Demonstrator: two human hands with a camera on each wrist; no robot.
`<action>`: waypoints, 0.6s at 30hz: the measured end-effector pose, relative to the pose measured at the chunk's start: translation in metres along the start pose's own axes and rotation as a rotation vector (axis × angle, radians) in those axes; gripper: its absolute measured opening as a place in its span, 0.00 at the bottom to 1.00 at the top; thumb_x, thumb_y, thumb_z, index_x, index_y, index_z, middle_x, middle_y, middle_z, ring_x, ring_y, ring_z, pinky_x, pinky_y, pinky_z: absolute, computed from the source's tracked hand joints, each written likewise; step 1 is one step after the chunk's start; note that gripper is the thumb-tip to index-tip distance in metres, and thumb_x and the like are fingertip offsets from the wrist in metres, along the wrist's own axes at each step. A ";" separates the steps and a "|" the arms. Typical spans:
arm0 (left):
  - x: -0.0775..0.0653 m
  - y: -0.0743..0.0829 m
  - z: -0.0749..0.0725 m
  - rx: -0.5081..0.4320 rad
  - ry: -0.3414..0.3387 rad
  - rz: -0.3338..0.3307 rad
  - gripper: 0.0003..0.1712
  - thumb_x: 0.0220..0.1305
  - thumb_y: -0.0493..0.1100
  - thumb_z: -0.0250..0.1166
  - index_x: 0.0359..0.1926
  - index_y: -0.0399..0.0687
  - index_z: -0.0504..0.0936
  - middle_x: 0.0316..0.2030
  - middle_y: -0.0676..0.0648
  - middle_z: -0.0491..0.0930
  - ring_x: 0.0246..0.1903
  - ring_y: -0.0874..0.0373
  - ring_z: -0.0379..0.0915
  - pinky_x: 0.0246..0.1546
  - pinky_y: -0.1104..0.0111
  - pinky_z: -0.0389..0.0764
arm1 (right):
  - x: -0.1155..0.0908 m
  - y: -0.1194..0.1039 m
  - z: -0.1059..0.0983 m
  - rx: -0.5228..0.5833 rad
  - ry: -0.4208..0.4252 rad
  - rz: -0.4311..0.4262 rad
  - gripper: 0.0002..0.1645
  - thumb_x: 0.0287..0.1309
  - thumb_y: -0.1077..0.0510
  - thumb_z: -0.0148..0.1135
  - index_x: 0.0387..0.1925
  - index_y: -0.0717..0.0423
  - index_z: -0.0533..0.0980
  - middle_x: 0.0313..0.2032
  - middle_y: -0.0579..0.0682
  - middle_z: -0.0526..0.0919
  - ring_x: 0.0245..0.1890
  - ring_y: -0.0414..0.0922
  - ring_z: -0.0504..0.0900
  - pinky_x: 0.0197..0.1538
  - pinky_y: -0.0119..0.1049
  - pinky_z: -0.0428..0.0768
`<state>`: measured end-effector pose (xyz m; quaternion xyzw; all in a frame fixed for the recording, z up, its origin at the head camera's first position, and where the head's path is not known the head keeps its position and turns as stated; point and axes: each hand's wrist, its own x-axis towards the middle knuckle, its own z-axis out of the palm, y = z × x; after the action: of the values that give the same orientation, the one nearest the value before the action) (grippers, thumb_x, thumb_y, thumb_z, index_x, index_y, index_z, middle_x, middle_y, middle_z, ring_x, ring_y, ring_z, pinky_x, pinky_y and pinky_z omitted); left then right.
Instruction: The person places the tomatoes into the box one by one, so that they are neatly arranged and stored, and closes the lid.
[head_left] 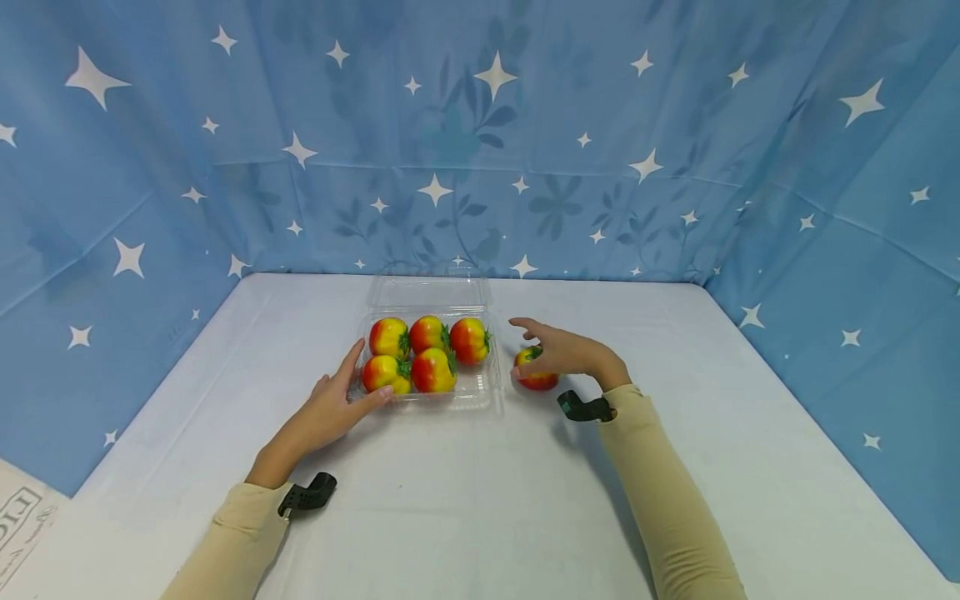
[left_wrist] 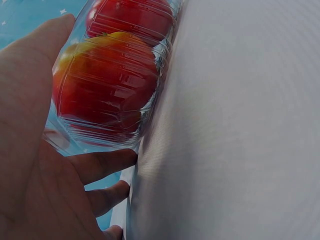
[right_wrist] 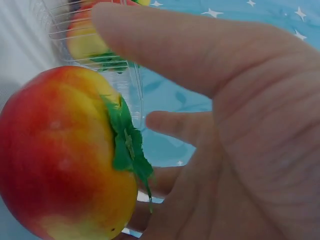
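Note:
A clear plastic clamshell box [head_left: 472,388] lies with its lid folded back, holding several red-and-yellow fruits [head_left: 433,371] with green leafy tops. My left hand [head_left: 327,417] is at the box's front left corner, thumb by the front wall and fingers spread along the left side. In the left wrist view, a fruit [left_wrist: 107,82] shows through the ribbed wall beside that thumb. Right of the box, one loose fruit [right_wrist: 65,155] sits on the table. Over it hovers my right hand [head_left: 566,350], its thumb and fingers spread around the fruit without a visible grip.
The white-covered table [head_left: 450,500] extends around the box and hands. A blue curtain [head_left: 465,225] with white stars hangs behind and at the sides. The raised transparent lid [head_left: 429,292] lies toward the table's back edge.

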<state>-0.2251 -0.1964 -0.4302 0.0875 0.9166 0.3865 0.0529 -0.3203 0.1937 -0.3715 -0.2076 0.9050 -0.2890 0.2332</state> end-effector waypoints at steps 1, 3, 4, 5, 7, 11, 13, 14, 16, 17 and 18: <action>0.000 0.000 0.000 0.003 -0.001 0.002 0.62 0.73 0.73 0.60 0.88 0.53 0.35 0.81 0.27 0.51 0.76 0.13 0.36 0.68 0.20 0.46 | -0.001 0.001 0.000 -0.009 -0.006 0.004 0.57 0.65 0.43 0.72 0.86 0.49 0.53 0.76 0.65 0.64 0.72 0.62 0.68 0.69 0.64 0.73; -0.001 0.001 0.000 0.003 0.000 0.001 0.62 0.73 0.74 0.60 0.88 0.54 0.35 0.81 0.27 0.51 0.75 0.13 0.36 0.67 0.20 0.46 | -0.002 0.002 0.001 -0.036 -0.017 0.009 0.53 0.65 0.43 0.72 0.84 0.49 0.58 0.74 0.63 0.68 0.70 0.60 0.70 0.68 0.62 0.75; -0.001 0.001 0.001 0.000 0.006 -0.001 0.63 0.72 0.74 0.61 0.88 0.54 0.36 0.81 0.27 0.52 0.75 0.13 0.37 0.67 0.19 0.47 | -0.002 0.003 0.002 -0.045 -0.020 0.016 0.51 0.64 0.43 0.72 0.82 0.48 0.61 0.73 0.61 0.69 0.68 0.59 0.70 0.66 0.61 0.76; -0.001 0.001 0.001 -0.002 0.006 -0.001 0.63 0.71 0.74 0.61 0.88 0.54 0.36 0.81 0.27 0.53 0.75 0.12 0.37 0.66 0.19 0.46 | -0.003 0.003 0.002 -0.061 -0.021 0.020 0.49 0.64 0.42 0.72 0.81 0.47 0.63 0.72 0.60 0.70 0.67 0.58 0.70 0.65 0.60 0.77; -0.001 0.002 0.001 -0.004 0.004 -0.001 0.64 0.71 0.75 0.61 0.88 0.54 0.36 0.80 0.27 0.53 0.75 0.12 0.37 0.66 0.19 0.47 | -0.004 0.004 0.002 -0.078 -0.022 0.030 0.46 0.63 0.42 0.72 0.78 0.46 0.67 0.70 0.58 0.71 0.66 0.57 0.71 0.63 0.58 0.78; -0.001 0.000 0.001 -0.003 -0.004 -0.004 0.63 0.72 0.74 0.60 0.88 0.54 0.35 0.80 0.28 0.54 0.75 0.13 0.37 0.68 0.20 0.45 | -0.006 0.004 0.002 -0.095 -0.024 0.055 0.45 0.59 0.43 0.74 0.76 0.44 0.69 0.66 0.56 0.73 0.64 0.56 0.71 0.61 0.57 0.78; 0.000 0.000 0.001 0.004 -0.006 -0.005 0.62 0.73 0.73 0.60 0.88 0.54 0.35 0.81 0.28 0.54 0.76 0.14 0.37 0.68 0.20 0.46 | -0.006 0.004 0.002 -0.093 -0.028 0.069 0.46 0.57 0.44 0.74 0.76 0.45 0.69 0.65 0.56 0.73 0.62 0.56 0.72 0.60 0.57 0.78; 0.000 -0.001 0.001 0.006 -0.007 -0.006 0.62 0.73 0.73 0.60 0.88 0.54 0.35 0.81 0.29 0.54 0.76 0.14 0.37 0.68 0.21 0.47 | -0.006 0.004 0.002 -0.094 -0.030 0.074 0.46 0.57 0.45 0.74 0.76 0.45 0.69 0.64 0.56 0.73 0.62 0.56 0.72 0.60 0.57 0.78; 0.000 0.000 0.001 0.009 -0.010 -0.006 0.62 0.73 0.73 0.60 0.88 0.54 0.35 0.81 0.29 0.53 0.76 0.14 0.38 0.68 0.21 0.47 | -0.006 0.004 0.003 -0.096 -0.031 0.083 0.47 0.56 0.47 0.74 0.76 0.46 0.68 0.63 0.56 0.73 0.61 0.56 0.72 0.59 0.56 0.78; 0.000 0.000 0.000 0.008 -0.010 -0.005 0.62 0.73 0.73 0.60 0.88 0.54 0.35 0.81 0.29 0.53 0.76 0.14 0.38 0.68 0.21 0.48 | -0.006 0.005 0.003 -0.096 -0.029 0.087 0.46 0.55 0.47 0.74 0.75 0.47 0.69 0.62 0.56 0.73 0.61 0.56 0.72 0.59 0.56 0.78; 0.000 0.000 0.000 0.009 -0.010 -0.004 0.62 0.73 0.73 0.60 0.88 0.54 0.35 0.81 0.29 0.53 0.76 0.14 0.38 0.68 0.21 0.48 | -0.005 0.005 0.003 -0.096 -0.028 0.091 0.46 0.55 0.48 0.74 0.74 0.47 0.69 0.61 0.55 0.74 0.60 0.56 0.72 0.58 0.56 0.78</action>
<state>-0.2247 -0.1962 -0.4301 0.0877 0.9182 0.3820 0.0577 -0.3157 0.1992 -0.3748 -0.1813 0.9229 -0.2312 0.2487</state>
